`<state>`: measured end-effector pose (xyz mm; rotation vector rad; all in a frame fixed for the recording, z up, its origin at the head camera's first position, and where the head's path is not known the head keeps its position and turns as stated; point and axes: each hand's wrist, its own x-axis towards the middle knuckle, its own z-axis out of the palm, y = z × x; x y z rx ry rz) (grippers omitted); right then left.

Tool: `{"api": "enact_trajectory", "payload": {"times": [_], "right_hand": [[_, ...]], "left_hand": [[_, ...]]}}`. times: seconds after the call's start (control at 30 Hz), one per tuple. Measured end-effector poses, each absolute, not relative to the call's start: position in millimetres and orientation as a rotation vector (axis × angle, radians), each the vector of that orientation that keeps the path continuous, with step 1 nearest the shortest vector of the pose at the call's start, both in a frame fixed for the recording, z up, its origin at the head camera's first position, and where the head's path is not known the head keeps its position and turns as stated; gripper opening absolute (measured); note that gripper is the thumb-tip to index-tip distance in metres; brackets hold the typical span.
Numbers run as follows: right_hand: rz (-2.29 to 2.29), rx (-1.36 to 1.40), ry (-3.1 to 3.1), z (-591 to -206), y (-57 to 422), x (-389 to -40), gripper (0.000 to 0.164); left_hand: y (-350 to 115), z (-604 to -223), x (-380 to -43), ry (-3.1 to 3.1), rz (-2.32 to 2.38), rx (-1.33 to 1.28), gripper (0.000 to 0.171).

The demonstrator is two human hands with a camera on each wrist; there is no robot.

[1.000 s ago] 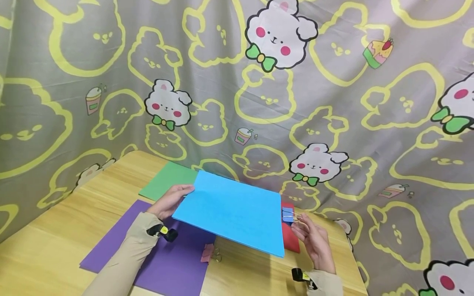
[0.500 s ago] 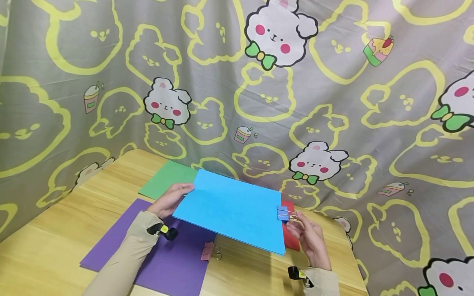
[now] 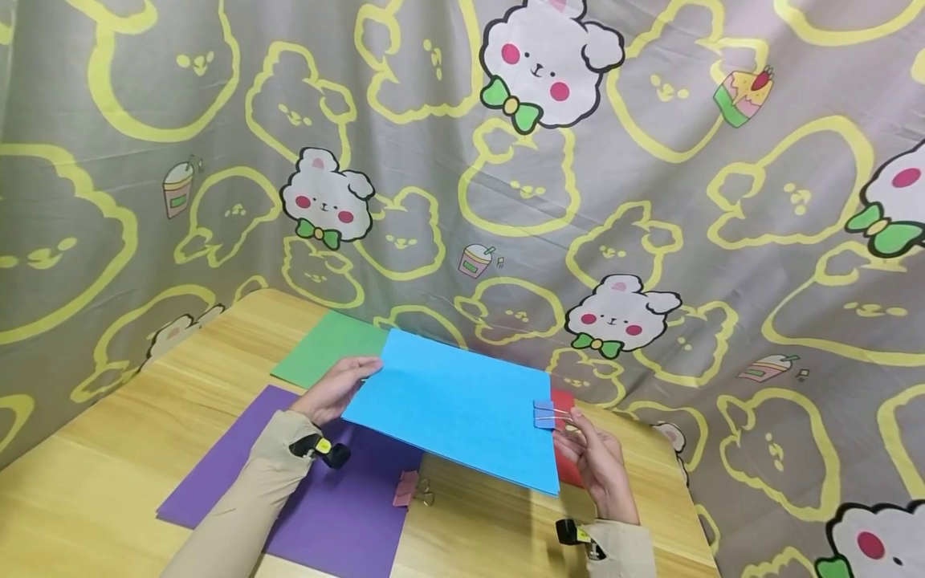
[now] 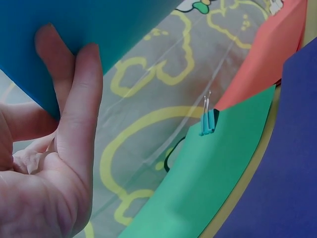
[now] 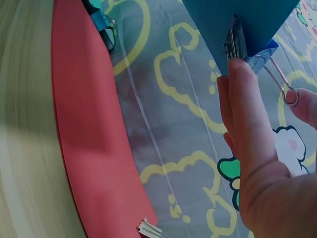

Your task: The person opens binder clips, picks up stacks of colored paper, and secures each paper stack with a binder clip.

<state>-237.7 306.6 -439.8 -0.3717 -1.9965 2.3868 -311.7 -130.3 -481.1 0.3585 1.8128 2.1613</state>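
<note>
A stack of light-blue paper sheets is held up, tilted, above the table. My left hand pinches its left edge, with fingers on the underside. On the right edge sits a blue binder clip, its jaws over the sheets. My right hand holds this clip by its wire handles. In the right wrist view the thumb is at one handle, which sticks outward, and a fingertip touches the other handle, which lies near the sheets' underside.
Purple sheets with a pink binder clip lie on the wooden table. Green sheets with a teal clip lie behind. Red sheets with a clip lie at the right. A patterned curtain hangs behind.
The right hand has moved left with the blue clip, from beside the blue sheets onto their right edge. The left hand and the sheets have stayed nearly in place.
</note>
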Motion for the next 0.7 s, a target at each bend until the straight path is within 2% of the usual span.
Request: {"api": "enact_trajectory", "payload": {"times": [0.33,0.7], "right_hand": [[2.382,-0.382,-2.011,-438.6,305.3,-238.0,0.029],[2.353,-0.412,-2.035,-441.0,303.8,-240.9,0.045]], "left_hand": [[-128.2,-480.6,-310.6,1.807,2.159,0.366,0.062],[-127.4,-483.7,-314.2,1.803,2.176,0.318,0.062]]}}
